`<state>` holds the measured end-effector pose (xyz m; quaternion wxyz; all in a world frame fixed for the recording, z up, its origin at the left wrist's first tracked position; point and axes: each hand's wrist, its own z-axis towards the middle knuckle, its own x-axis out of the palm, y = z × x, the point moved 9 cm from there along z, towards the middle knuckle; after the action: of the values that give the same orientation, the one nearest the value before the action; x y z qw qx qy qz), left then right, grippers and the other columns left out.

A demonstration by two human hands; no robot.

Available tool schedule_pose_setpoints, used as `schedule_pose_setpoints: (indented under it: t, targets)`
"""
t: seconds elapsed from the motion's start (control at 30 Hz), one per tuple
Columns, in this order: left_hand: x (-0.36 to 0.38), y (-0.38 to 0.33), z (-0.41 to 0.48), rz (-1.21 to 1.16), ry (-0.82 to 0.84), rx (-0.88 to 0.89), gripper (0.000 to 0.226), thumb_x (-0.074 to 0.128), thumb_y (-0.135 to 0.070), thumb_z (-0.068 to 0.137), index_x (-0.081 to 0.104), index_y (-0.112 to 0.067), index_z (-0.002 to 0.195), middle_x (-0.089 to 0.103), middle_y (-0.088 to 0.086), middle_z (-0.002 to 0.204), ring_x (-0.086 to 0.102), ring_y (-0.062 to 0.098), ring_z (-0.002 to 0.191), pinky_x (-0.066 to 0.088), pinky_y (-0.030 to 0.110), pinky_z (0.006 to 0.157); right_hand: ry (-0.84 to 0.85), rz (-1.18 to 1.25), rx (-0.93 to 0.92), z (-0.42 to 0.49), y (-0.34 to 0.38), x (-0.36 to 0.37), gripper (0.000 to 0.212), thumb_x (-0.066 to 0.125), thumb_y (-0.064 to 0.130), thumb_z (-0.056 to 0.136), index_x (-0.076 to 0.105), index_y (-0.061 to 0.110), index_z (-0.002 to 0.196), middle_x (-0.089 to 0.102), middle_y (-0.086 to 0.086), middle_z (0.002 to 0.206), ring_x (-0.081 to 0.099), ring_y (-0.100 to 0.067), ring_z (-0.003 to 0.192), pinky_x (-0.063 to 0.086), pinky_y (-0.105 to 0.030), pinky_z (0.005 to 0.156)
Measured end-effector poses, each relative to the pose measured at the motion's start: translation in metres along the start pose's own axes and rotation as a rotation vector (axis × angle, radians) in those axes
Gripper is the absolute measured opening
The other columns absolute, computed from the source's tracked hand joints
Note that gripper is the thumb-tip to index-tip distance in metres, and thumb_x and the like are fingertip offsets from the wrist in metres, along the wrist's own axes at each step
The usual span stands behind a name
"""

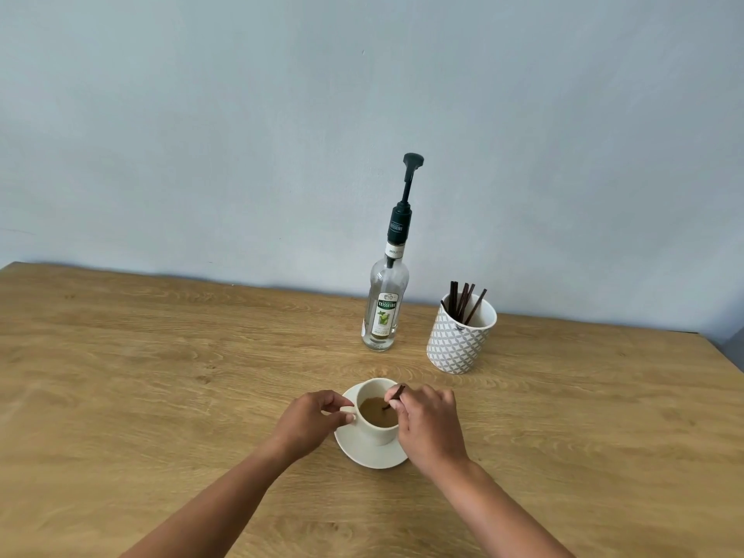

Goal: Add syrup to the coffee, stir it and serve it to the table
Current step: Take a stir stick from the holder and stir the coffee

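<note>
A white cup (378, 430) of light brown coffee (376, 410) stands on a white saucer (364, 453) on the wooden table (161, 376). My left hand (312, 420) pinches the cup's handle on its left side. My right hand (428, 424) holds a dark stirrer (396, 396) whose lower end dips into the coffee. Behind the cup stands a clear syrup bottle (384, 312) with a dark pump top, upright and untouched.
A patterned white holder (459, 344) with several dark stirrers stands right of the bottle. A pale blue wall rises behind the table's far edge. The table's right edge runs down past the holder.
</note>
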<state>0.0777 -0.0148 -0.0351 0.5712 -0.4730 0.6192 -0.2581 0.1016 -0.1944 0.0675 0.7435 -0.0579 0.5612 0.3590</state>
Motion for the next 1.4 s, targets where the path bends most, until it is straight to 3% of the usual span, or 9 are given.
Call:
schedule_pose_setpoints:
  t: [0.27, 0.5, 0.7, 0.83, 0.93, 1.0, 1.07, 1.2, 1.4]
  targets:
    - [0.0, 0.001, 0.001, 0.01, -0.007, 0.008, 0.013, 0.078, -0.029, 0.084, 0.078, -0.028, 0.097, 0.077, -0.009, 0.096, 0.07, 0.01, 0.095, 0.057, 0.037, 0.091, 0.056, 0.064, -0.044, -0.001, 0.007, 0.009, 0.015, 0.06, 0.016, 0.09, 0.067, 0.026, 0.098, 0.07, 0.013, 0.091, 0.058, -0.015, 0.09, 0.038, -0.037, 0.078]
    - [0.0, 0.003, 0.0, -0.021, -0.007, 0.008, 0.011, 0.078, -0.029, 0.084, 0.078, -0.029, 0.095, 0.077, -0.01, 0.094, 0.069, 0.007, 0.094, 0.054, 0.029, 0.085, -0.005, 0.013, 0.02, -0.001, 0.002, 0.001, 0.014, 0.063, 0.012, 0.087, 0.064, 0.025, 0.094, 0.067, 0.012, 0.082, 0.058, -0.016, 0.079, 0.039, -0.038, 0.073]
    - [0.001, 0.005, -0.001, -0.074, -0.008, 0.013, 0.013, 0.077, -0.03, 0.086, 0.076, -0.032, 0.099, 0.078, -0.012, 0.097, 0.07, 0.002, 0.098, 0.053, 0.023, 0.086, 0.029, 0.042, 0.015, -0.001, 0.006, 0.008, 0.015, 0.061, 0.016, 0.09, 0.067, 0.026, 0.098, 0.07, 0.011, 0.088, 0.059, -0.016, 0.088, 0.039, -0.038, 0.078]
    - [-0.008, 0.009, -0.004, -0.096, -0.095, 0.008, 0.009, 0.067, -0.037, 0.092, 0.074, -0.037, 0.098, 0.077, -0.018, 0.099, 0.068, 0.001, 0.1, 0.053, 0.025, 0.086, 0.006, -0.053, 0.067, -0.003, -0.001, 0.003, 0.016, 0.064, 0.013, 0.086, 0.066, 0.026, 0.095, 0.069, 0.012, 0.082, 0.059, -0.016, 0.081, 0.037, -0.036, 0.072]
    - [-0.023, 0.019, -0.007, 0.098, -0.223, -0.004, 0.021, 0.058, -0.043, 0.093, 0.072, -0.038, 0.108, 0.074, -0.017, 0.112, 0.066, 0.008, 0.109, 0.052, 0.034, 0.093, 0.009, -0.063, 0.089, -0.008, -0.003, 0.001, 0.014, 0.061, 0.015, 0.088, 0.061, 0.027, 0.094, 0.066, 0.012, 0.079, 0.058, -0.016, 0.079, 0.036, -0.036, 0.072]
    - [-0.025, 0.029, -0.005, 0.315, -0.254, 0.015, 0.033, 0.056, -0.041, 0.094, 0.065, -0.034, 0.125, 0.065, -0.01, 0.136, 0.053, 0.015, 0.133, 0.042, 0.041, 0.112, 0.009, -0.024, 0.077, -0.01, -0.001, 0.002, 0.013, 0.058, 0.016, 0.089, 0.061, 0.027, 0.095, 0.065, 0.012, 0.08, 0.058, -0.016, 0.079, 0.038, -0.038, 0.074]
    - [-0.017, 0.042, -0.001, 0.474, -0.188, -0.004, 0.047, 0.051, -0.046, 0.097, 0.051, -0.031, 0.142, 0.042, -0.005, 0.159, 0.024, 0.019, 0.154, 0.018, 0.045, 0.126, 0.001, 0.021, 0.07, -0.01, 0.004, 0.003, 0.013, 0.059, 0.016, 0.089, 0.063, 0.027, 0.096, 0.067, 0.011, 0.081, 0.059, -0.016, 0.08, 0.039, -0.039, 0.075]
    - [-0.002, 0.062, 0.001, 0.663, -0.128, 0.036, 0.062, 0.031, -0.057, 0.101, 0.025, -0.033, 0.158, 0.01, -0.003, 0.171, -0.005, 0.019, 0.158, -0.003, 0.048, 0.128, -0.012, 0.029, 0.097, -0.006, 0.008, 0.006, 0.014, 0.062, 0.015, 0.089, 0.067, 0.026, 0.096, 0.07, 0.011, 0.085, 0.061, -0.017, 0.082, 0.039, -0.04, 0.075]
    - [0.0, 0.068, -0.004, 0.74, -0.144, 0.1, 0.065, 0.014, -0.062, 0.099, 0.013, -0.037, 0.16, 0.001, -0.004, 0.171, -0.011, 0.016, 0.157, -0.008, 0.047, 0.128, -0.059, -0.108, 0.179, -0.009, -0.004, -0.001, 0.014, 0.064, 0.014, 0.086, 0.065, 0.025, 0.095, 0.068, 0.006, 0.076, 0.06, -0.02, 0.076, 0.036, -0.039, 0.071]
